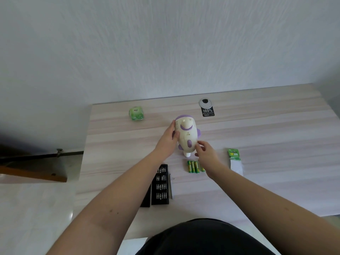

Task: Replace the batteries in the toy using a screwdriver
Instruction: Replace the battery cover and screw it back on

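A cream and purple toy (pixel 186 135) lies on the wooden table (pixel 257 144), its underside facing up. My left hand (pixel 168 138) grips its left side. At the toy's lower right edge, the curled fingers of my right hand (pixel 206 152) touch it. Several green batteries (pixel 193 166) lie side by side just in front of the toy, partly under my right wrist. A black case of screwdriver bits (pixel 161 184) lies open near my left forearm, with a slim silver screwdriver (pixel 172 186) beside it.
An opened green battery package (pixel 234 159) lies to the right. A green tissue pack (pixel 136 113) sits at the back left, and a black label (pixel 208 112) below a cable grommet at the back. The table's left edge is near the bit case.
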Demonstrator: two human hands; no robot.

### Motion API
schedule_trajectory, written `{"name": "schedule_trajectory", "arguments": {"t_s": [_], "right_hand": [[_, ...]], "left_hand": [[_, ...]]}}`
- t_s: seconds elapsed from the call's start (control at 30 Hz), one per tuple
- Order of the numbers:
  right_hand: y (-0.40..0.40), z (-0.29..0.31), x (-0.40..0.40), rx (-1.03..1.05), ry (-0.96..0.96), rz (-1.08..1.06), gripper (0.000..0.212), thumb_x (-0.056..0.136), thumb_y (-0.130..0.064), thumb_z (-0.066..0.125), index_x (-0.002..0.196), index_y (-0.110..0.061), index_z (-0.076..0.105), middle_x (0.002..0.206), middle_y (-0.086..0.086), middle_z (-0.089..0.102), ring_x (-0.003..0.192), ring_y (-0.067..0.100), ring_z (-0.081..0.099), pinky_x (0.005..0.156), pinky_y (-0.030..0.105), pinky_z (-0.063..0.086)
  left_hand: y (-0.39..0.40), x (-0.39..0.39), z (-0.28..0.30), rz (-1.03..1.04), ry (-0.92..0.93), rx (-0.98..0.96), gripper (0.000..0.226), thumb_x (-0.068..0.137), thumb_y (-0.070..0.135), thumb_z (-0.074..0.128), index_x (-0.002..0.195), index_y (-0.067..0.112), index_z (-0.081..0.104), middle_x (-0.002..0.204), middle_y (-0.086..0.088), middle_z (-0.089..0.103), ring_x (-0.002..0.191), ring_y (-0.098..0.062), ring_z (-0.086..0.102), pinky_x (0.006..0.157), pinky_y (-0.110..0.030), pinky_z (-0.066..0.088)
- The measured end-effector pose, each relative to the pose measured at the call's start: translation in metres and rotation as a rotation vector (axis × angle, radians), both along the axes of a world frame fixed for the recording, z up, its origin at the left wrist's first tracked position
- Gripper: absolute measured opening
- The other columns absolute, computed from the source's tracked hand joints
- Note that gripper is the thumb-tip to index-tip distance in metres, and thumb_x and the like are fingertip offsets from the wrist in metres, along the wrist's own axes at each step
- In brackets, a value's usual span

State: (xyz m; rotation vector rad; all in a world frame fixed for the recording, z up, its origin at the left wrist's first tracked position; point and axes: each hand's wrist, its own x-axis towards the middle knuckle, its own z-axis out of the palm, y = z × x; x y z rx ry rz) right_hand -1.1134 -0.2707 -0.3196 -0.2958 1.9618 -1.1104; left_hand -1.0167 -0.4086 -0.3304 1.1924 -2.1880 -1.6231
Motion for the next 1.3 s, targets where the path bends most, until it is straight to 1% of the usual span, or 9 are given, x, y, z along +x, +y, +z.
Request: {"name": "schedule_trajectory", "arguments": {"t_s": [0.07,0.17,0.3,0.43,0.6,0.7,1.03,1.17,1.3], "right_hand": [[0.004,-0.007,0.009,0.02,-0.02,-0.027,0.035,0.099,-0.038,0.042,0.128,-0.019,0.046,0.116,0.002,0.057,0.105,0.023,0.058,0.075,0.033,0.047],[0.011,-0.016,0.024,0.078,0.01,-0.014,0.032,0.098,-0.037,0.042,0.121,-0.017,0.05,0.107,0.0,0.058,0.096,0.021,0.059,0.075,0.034,0.049],[0.023,-0.026,0.04,0.164,0.133,0.227,0.021,0.099,-0.02,0.043,0.112,-0.016,0.059,0.096,0.002,0.063,0.079,0.018,0.058,0.059,0.023,0.042],[0.031,-0.042,0.053,0.256,0.269,0.532,0.021,0.097,-0.02,0.046,0.109,-0.022,0.064,0.091,-0.003,0.064,0.079,0.015,0.059,0.062,0.024,0.043],[0.027,-0.059,0.067,0.285,0.413,0.774,0.026,0.095,-0.019,0.05,0.119,-0.021,0.06,0.11,0.002,0.06,0.095,0.019,0.06,0.079,0.027,0.048],[0.024,-0.067,0.069,0.268,0.457,0.776,0.028,0.093,-0.02,0.055,0.121,-0.02,0.058,0.113,0.004,0.056,0.099,0.022,0.059,0.083,0.029,0.046],[0.017,-0.079,0.076,0.277,0.597,0.766,0.015,0.093,-0.024,0.057,0.101,-0.014,0.064,0.102,0.007,0.055,0.092,0.029,0.058,0.072,0.033,0.045],[0.015,-0.071,0.078,0.299,0.479,0.677,0.014,0.095,-0.024,0.055,0.1,-0.014,0.063,0.103,0.003,0.058,0.091,0.022,0.057,0.074,0.029,0.044],[0.02,-0.046,0.086,0.162,0.004,0.308,0.015,0.094,-0.028,0.059,0.099,-0.016,0.064,0.095,-0.003,0.066,0.088,0.014,0.062,0.075,0.028,0.051]], "left_hand": [[0.003,0.005,-0.002,0.003,-0.01,-0.004,0.056,0.097,0.039,0.041,0.149,0.021,0.028,0.142,0.004,0.049,0.127,-0.01,0.049,0.108,-0.035,0.038],[0.01,0.018,0.002,-0.001,-0.051,-0.029,0.051,0.102,0.029,0.041,0.148,0.013,0.028,0.142,0.007,0.044,0.13,-0.012,0.043,0.104,-0.026,0.034],[0.009,0.046,-0.016,0.012,-0.175,-0.098,0.052,0.101,0.031,0.044,0.148,0.012,0.031,0.152,-0.004,0.036,0.138,-0.018,0.037,0.114,-0.036,0.029],[0.01,0.076,-0.028,0.011,-0.282,-0.183,0.029,0.098,0.026,0.05,0.122,0.013,0.06,0.121,-0.008,0.062,0.103,-0.021,0.06,0.088,-0.025,0.042],[0.023,0.105,-0.035,-0.036,-0.346,-0.229,0.018,0.094,0.027,0.053,0.092,0.017,0.068,0.083,-0.001,0.068,0.077,-0.021,0.061,0.075,-0.035,0.051],[0.034,0.115,-0.032,-0.043,-0.346,-0.23,0.018,0.095,0.027,0.053,0.089,0.016,0.066,0.072,0.001,0.062,0.071,-0.021,0.057,0.069,-0.033,0.045],[0.051,0.124,-0.028,-0.046,-0.337,-0.178,0.018,0.094,0.027,0.052,0.09,0.018,0.067,0.077,0.002,0.063,0.071,-0.016,0.053,0.067,-0.029,0.041],[0.056,0.121,-0.024,-0.073,-0.307,-0.18,0.018,0.095,0.029,0.053,0.092,0.017,0.066,0.074,0.005,0.061,0.069,-0.013,0.053,0.068,-0.03,0.043],[0.067,0.116,-0.021,-0.208,-0.255,-0.068,0.02,0.09,0.033,0.064,0.11,0.026,0.063,0.092,0.013,0.065,0.082,-0.001,0.058,0.073,-0.017,0.048]]}}
